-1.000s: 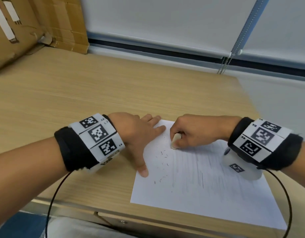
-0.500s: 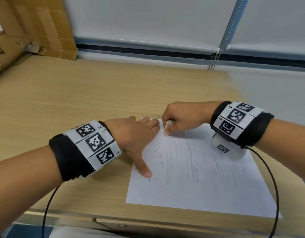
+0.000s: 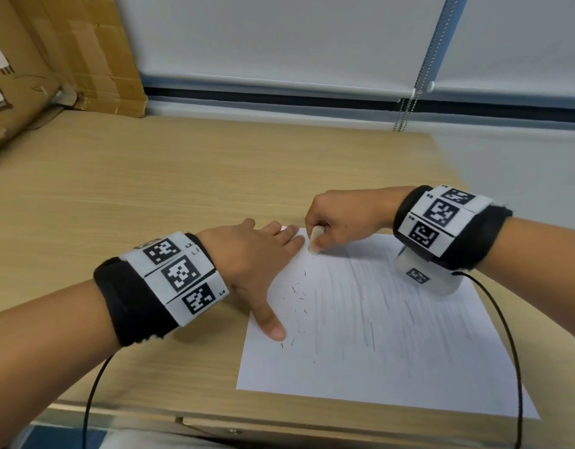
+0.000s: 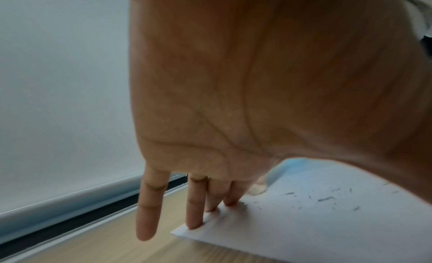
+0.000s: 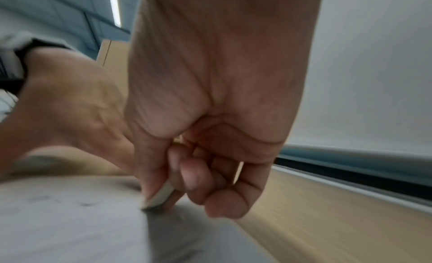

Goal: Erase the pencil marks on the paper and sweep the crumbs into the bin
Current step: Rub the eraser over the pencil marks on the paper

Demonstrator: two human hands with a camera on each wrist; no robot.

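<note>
A white sheet of paper (image 3: 393, 351) lies on the wooden desk (image 3: 150, 189), covered in faint grey pencil strokes. Dark eraser crumbs (image 3: 299, 296) are scattered over its left part. My left hand (image 3: 257, 254) lies flat, its straight fingers (image 4: 196, 207) pressing the paper's far left corner and the thumb pressing its left edge. My right hand (image 3: 341, 218) pinches a small white eraser (image 3: 315, 239) between thumb and fingers, its tip on the paper near the top edge; the eraser (image 5: 160, 195) shows as a flat white piece in the right wrist view. No bin is in view.
Flattened cardboard boxes (image 3: 52, 53) lean at the desk's far left corner. A white roller blind (image 3: 279, 37) with a bead chain (image 3: 409, 102) hangs behind the desk. Black cables (image 3: 513, 351) trail from both wristbands over the desk's near edge.
The right hand with the eraser has moved up the paper toward its top left corner. The left hand has stayed pressed on the sheet. More crumbs lie near the left thumb.
</note>
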